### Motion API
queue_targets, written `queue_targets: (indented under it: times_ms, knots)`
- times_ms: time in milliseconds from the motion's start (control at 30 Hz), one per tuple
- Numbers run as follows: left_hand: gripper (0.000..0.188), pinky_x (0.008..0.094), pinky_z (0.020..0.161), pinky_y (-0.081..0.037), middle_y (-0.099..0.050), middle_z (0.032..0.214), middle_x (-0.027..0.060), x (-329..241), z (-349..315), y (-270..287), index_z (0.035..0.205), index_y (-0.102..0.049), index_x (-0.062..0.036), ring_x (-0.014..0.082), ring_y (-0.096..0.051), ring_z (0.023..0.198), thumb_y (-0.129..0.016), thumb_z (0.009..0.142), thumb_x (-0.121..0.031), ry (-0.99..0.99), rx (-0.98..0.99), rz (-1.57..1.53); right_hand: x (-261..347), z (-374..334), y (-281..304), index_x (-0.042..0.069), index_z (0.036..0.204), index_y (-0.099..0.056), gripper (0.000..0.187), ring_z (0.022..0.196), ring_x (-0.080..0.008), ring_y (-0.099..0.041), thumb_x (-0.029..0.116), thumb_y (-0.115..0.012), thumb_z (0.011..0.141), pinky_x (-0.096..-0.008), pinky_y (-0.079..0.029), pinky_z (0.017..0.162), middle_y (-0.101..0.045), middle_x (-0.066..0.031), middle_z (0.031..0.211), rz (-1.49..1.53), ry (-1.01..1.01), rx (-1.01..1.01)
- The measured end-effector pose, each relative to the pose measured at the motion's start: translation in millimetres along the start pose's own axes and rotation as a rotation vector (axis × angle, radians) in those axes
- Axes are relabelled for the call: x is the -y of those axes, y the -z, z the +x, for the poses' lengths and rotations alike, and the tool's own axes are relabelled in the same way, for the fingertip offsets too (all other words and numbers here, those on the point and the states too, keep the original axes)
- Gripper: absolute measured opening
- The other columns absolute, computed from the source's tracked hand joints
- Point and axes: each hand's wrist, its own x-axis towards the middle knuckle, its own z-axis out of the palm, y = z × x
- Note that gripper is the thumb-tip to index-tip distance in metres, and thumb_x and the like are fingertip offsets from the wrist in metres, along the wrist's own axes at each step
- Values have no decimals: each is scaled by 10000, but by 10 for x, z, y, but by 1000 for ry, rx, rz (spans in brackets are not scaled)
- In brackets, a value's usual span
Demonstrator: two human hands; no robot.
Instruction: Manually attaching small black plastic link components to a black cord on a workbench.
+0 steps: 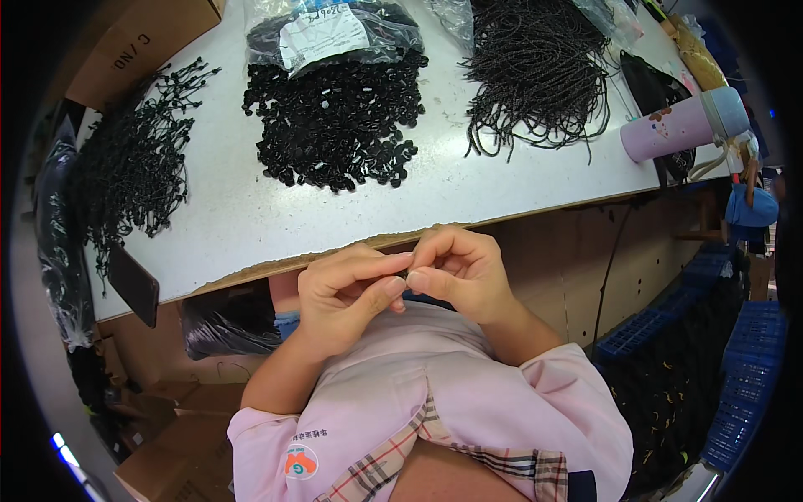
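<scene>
My left hand (347, 293) and my right hand (458, 272) meet just in front of the table's near edge, above my lap. Thumb and fingers of each are pinched together, tip to tip. Between them is a small dark piece (403, 274), mostly covered by the fingertips, so its kind cannot be made out. Beyond my hands, a heap of small black plastic pieces (335, 125) lies on the white table (435, 192). To its right is a bundle of black braided cords (535, 75). A tangle of knotted black cords (138, 159) hangs near the left end.
A dark phone (134, 284) rests at the table's left front edge. A lilac bottle (682, 125) lies at the right. Behind the heap is a clear bag (335, 38) with a paper label. Cardboard boxes (180, 443) and blue crates (744, 381) stand below on either side.
</scene>
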Motion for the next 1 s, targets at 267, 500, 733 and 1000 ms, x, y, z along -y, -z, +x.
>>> queue_targets:
  times_ms: [267,500,733,1000]
  knots:
    - [227,207,513,-472,-574,786,129,-54,30,-6,963,-587,57,137,-571,580,-565,737,69,-75,-9,136,-36,6,13,-18,869,-527,101,681,-61,-510,21,-575,789,-188,-429,594,-564,-53,804,100,-39,15]
    - [271,190,532,-416,-552,821,90,-5,38,66,963,-622,-14,104,-525,652,-599,706,69,-207,37,303,-5,-6,-20,-14,881,-555,119,628,-36,-491,38,-587,779,-158,-392,541,-562,-25,750,185,-200,-60]
    - [138,244,626,-441,-515,895,134,22,-3,-11,942,-541,-12,148,-530,724,-507,808,-25,-415,-136,415,-68,-8,-62,10,817,-562,107,554,-40,-487,86,-592,748,-182,-374,456,-563,-18,684,-90,-149,-52]
    - [105,254,607,-468,-580,915,177,100,32,-152,933,-389,0,159,-596,668,-362,894,-93,-227,-190,679,-140,23,-172,29,765,-547,99,532,-237,-524,43,-585,675,-318,-437,462,-501,-92,621,-1185,455,60]
